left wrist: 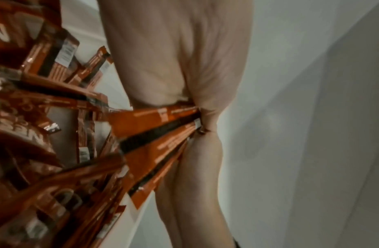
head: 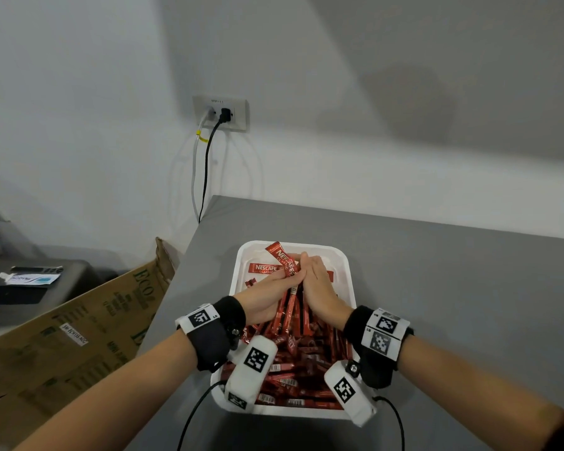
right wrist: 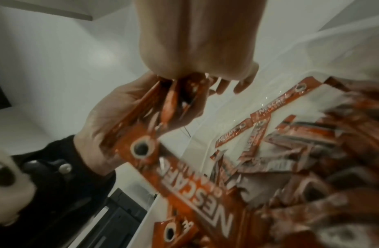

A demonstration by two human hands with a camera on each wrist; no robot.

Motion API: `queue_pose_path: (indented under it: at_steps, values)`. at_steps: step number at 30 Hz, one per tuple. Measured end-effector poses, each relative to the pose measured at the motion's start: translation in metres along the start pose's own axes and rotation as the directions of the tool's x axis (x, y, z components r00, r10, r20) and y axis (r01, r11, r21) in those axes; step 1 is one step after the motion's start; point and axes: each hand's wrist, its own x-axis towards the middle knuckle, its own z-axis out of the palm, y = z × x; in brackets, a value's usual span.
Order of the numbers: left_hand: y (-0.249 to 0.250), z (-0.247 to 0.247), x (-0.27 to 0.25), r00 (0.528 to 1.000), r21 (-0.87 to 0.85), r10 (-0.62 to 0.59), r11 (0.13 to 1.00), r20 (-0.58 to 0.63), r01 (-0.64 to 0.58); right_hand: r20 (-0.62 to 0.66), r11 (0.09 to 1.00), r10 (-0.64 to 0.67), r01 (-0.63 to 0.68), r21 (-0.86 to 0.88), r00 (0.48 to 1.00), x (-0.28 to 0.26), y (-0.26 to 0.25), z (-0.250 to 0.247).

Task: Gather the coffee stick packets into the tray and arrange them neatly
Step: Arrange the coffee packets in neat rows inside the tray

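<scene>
A white tray (head: 347,281) sits on the grey counter, piled with red coffee stick packets (head: 300,362). My two hands meet over its far half and clasp an upright bundle of packets (head: 289,271) between them. The left hand (head: 267,291) curls its fingers round the bundle from the left, and the right hand (head: 319,284) closes on it from the right. In the left wrist view the bundle (left wrist: 159,127) is squeezed where the left hand (left wrist: 173,58) meets the right hand (left wrist: 197,176). The right wrist view shows the left hand (right wrist: 112,114) wrapped round the bundle (right wrist: 169,104) under the right hand (right wrist: 195,42).
The counter (head: 453,304) stretches to the right of the tray. A cardboard box (head: 79,336) leans by its left edge, with a dark unit (head: 30,288) beyond it. Two cables hang from a wall socket (head: 220,113) behind the counter corner. One packet (head: 264,268) lies flat at the tray's far end.
</scene>
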Motion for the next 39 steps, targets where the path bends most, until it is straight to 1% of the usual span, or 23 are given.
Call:
queue_pose_path:
  at_steps: [2, 5, 8, 10, 13, 15, 17, 18, 19, 21, 22, 23, 24, 26, 28, 30, 31, 32, 33, 35, 36, 37, 39]
  values:
    - [0.001, -0.005, 0.004, 0.997, 0.049, 0.049, 0.998, -0.058, -0.046, 0.041, 0.999, 0.017, -0.019, 0.047, 0.999, 0.006, -0.003, -0.009]
    - [0.001, -0.019, 0.006, 0.976, 0.272, 0.147, 0.957, -0.160, -0.099, 0.116, 0.993, 0.116, -0.114, -0.025, 0.986, 0.018, -0.001, -0.032]
    - [-0.002, -0.029, 0.004, 0.971, 0.488, 0.151, 0.872, -0.184, -0.043, 0.214, 0.991, 0.116, -0.128, 0.043, 0.970, 0.019, -0.007, -0.046]
    - [-0.006, -0.031, 0.005, 0.981, 0.600, 0.117, 0.800, -0.154, -0.002, 0.278, 0.997, -0.010, -0.012, 0.077, 0.961, 0.015, -0.018, -0.041]
    - [-0.010, -0.032, 0.009, 0.990, 0.612, 0.117, 0.790, -0.084, -0.041, 0.277, 0.937, -0.300, 0.336, -0.095, 0.913, 0.012, -0.026, -0.025]
    - [-0.011, -0.032, 0.007, 0.989, 0.614, 0.123, 0.787, -0.077, -0.050, 0.222, 0.869, -0.401, 0.445, -0.216, 0.889, 0.015, -0.026, -0.021]
    - [-0.009, -0.037, 0.005, 0.977, 0.674, 0.153, 0.738, -0.146, -0.015, 0.060, 0.879, -0.390, 0.391, -0.273, 0.919, 0.023, -0.030, -0.030]
    - [-0.008, -0.042, 0.005, 0.955, 0.692, 0.200, 0.722, -0.219, 0.007, -0.004, 0.896, -0.365, 0.350, -0.274, 0.931, 0.027, -0.033, -0.038]
    - [-0.008, -0.047, 0.006, 0.917, 0.680, 0.265, 0.734, -0.299, 0.010, -0.003, 0.920, -0.319, 0.308, -0.243, 0.948, 0.030, -0.035, -0.045]
    - [-0.004, -0.057, 0.009, 0.828, 0.621, 0.368, 0.783, -0.423, -0.031, 0.196, 0.967, -0.187, 0.215, -0.137, 0.963, 0.031, -0.038, -0.051]
    - [0.000, -0.057, 0.011, 0.814, 0.600, 0.384, 0.798, -0.435, -0.056, 0.296, 0.981, -0.127, 0.164, -0.104, 0.947, 0.027, -0.040, -0.048]
    - [0.003, -0.054, 0.012, 0.842, 0.566, 0.358, 0.821, -0.404, -0.077, 0.346, 0.988, -0.090, 0.127, -0.086, 0.934, 0.024, -0.039, -0.042]
    - [0.007, -0.049, 0.013, 0.888, 0.510, 0.299, 0.856, -0.349, -0.088, 0.347, 0.991, -0.078, 0.110, -0.073, 0.935, 0.020, -0.037, -0.034]
    - [0.010, -0.038, 0.012, 0.963, 0.440, 0.170, 0.896, -0.208, -0.064, 0.259, 0.994, -0.093, 0.106, -0.034, 0.961, 0.018, -0.034, -0.019]
    - [0.006, -0.038, 0.014, 0.981, 0.519, 0.151, 0.852, -0.122, -0.066, 0.198, 0.998, -0.047, 0.037, 0.053, 0.979, 0.022, -0.031, -0.013]
    - [0.001, -0.047, 0.015, 0.976, 0.570, 0.164, 0.820, -0.142, -0.055, 0.236, 0.991, 0.050, -0.078, 0.109, 0.971, 0.029, -0.027, -0.013]
    - [-0.001, -0.053, 0.015, 0.970, 0.556, 0.155, 0.831, -0.187, -0.026, 0.267, 0.996, 0.073, -0.083, 0.026, 0.961, 0.033, -0.021, -0.015]
    - [-0.003, -0.057, 0.015, 0.960, 0.514, 0.140, 0.858, -0.243, 0.005, 0.306, 0.987, 0.073, -0.024, -0.158, 0.949, 0.038, -0.014, -0.017]
    - [-0.003, -0.059, 0.015, 0.948, 0.450, 0.128, 0.893, -0.293, 0.018, 0.377, 0.918, 0.089, 0.070, -0.389, 0.922, 0.041, -0.008, -0.018]
    - [0.000, -0.057, 0.015, 0.919, 0.312, 0.117, 0.950, -0.375, 0.006, 0.520, 0.659, 0.224, 0.265, -0.704, 0.824, 0.044, 0.004, -0.015]
    - [0.002, -0.056, 0.016, 0.899, 0.270, 0.125, 0.963, -0.420, -0.008, 0.542, 0.558, 0.293, 0.319, -0.766, 0.788, 0.044, 0.007, -0.013]
    - [0.002, -0.058, 0.017, 0.873, 0.280, 0.160, 0.960, -0.461, -0.028, 0.545, 0.502, 0.338, 0.343, -0.794, 0.768, 0.043, 0.007, -0.012]
    - [0.001, -0.062, 0.021, 0.817, 0.344, 0.243, 0.937, -0.523, -0.059, 0.545, 0.479, 0.351, 0.354, -0.803, 0.761, 0.042, 0.011, -0.011]
